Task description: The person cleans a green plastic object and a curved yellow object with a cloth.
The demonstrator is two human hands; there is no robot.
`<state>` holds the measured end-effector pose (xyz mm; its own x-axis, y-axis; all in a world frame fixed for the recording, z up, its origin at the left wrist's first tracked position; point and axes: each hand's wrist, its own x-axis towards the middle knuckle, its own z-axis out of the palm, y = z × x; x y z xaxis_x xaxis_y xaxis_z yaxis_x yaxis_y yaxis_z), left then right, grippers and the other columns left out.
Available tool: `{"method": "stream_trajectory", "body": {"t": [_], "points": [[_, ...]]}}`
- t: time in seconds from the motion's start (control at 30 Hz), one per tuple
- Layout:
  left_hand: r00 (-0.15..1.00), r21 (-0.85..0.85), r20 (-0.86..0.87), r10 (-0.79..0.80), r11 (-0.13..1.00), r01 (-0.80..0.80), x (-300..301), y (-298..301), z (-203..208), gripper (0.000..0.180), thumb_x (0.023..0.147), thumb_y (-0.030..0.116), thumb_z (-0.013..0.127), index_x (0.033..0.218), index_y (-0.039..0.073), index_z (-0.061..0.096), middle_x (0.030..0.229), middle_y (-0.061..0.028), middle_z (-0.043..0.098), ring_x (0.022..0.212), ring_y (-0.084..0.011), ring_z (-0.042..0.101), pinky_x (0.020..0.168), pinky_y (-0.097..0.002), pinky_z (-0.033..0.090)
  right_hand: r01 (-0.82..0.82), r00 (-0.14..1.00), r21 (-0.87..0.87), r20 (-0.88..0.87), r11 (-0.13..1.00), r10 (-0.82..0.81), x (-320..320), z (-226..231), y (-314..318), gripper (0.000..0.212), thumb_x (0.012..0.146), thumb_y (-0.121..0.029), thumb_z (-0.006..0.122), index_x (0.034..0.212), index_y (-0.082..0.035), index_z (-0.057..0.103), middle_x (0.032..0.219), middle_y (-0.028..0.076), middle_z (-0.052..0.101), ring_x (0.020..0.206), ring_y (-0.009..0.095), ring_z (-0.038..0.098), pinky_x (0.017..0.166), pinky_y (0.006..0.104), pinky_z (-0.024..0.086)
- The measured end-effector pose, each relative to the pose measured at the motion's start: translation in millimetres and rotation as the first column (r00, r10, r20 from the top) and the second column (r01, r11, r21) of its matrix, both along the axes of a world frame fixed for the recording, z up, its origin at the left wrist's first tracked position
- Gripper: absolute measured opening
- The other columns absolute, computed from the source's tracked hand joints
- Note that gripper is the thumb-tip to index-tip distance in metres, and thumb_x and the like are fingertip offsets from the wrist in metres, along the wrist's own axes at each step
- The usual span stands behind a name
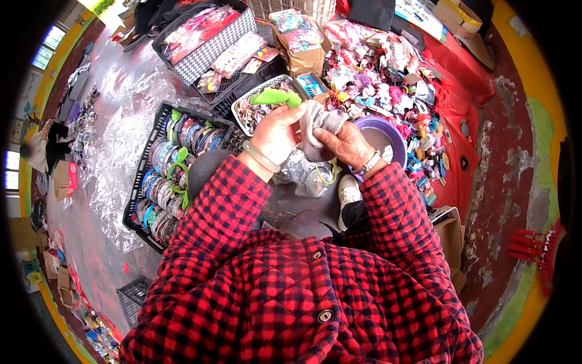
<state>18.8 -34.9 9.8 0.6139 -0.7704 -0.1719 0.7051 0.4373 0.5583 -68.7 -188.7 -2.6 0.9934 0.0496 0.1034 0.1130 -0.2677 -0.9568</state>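
Note:
In front of my chest, my left hand point(273, 136) is closed with its fingertips at a bright green fabric piece point(276, 97), which has a long flap reaching left. My right hand point(350, 145) pinches a greyish knitted cloth point(313, 124), which bunches up between both hands and touches the left fingers. Whatever lies inside the cloth's folds is hidden. Below the hands is a crumpled clear plastic bag point(306, 176) with a yellow-green loop by it. Just past them stands a white basket point(238, 121) of small, mixed pieces.
Left of me, a black crate point(134, 197) holds rows of headbands, some with green bows. A purple basin point(401, 145) stands by my right wrist. Beyond it spreads a heap of hair accessories point(394, 85) on red cloth. Cardboard boxes point(309, 60) and a checked crate point(221, 45) stand ahead.

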Motion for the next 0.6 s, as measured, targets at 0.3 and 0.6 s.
{"method": "stream_trajectory", "body": {"t": [0.3,0.6], "points": [[0.999,0.033,0.038,0.007,0.999,-0.008,-5.7,-6.9,-11.5,0.016,0.085,0.012,0.055,0.098,0.004,0.057,0.093,-0.0040,0.060,0.086,-0.0142,0.057,0.080,-0.0283,0.044,0.098,0.995,0.199,-0.042,0.975,-0.091,4.3,-0.8,17.0,0.026,0.085,-0.021,0.053,0.097,0.001,0.060,0.085,0.012,0.061,0.080,0.017,0.057,0.072,0.0299,0.045],[0.981,0.001,-0.191,0.043,0.999,-0.043,29.0,12.7,-23.5,0.014,0.087,0.015,0.052,0.096,0.005,0.056,0.092,-0.0075,0.059,0.087,-0.0187,0.057,0.082,-0.0346,0.045,-0.063,0.984,0.142,-0.159,0.988,0.086,-0.3,1.2,6.7,0.028,0.088,-0.021,0.053,0.107,0.000,0.055,0.091,0.001,0.059,0.083,0.009,0.052,0.073,0.0249,0.044]]}}
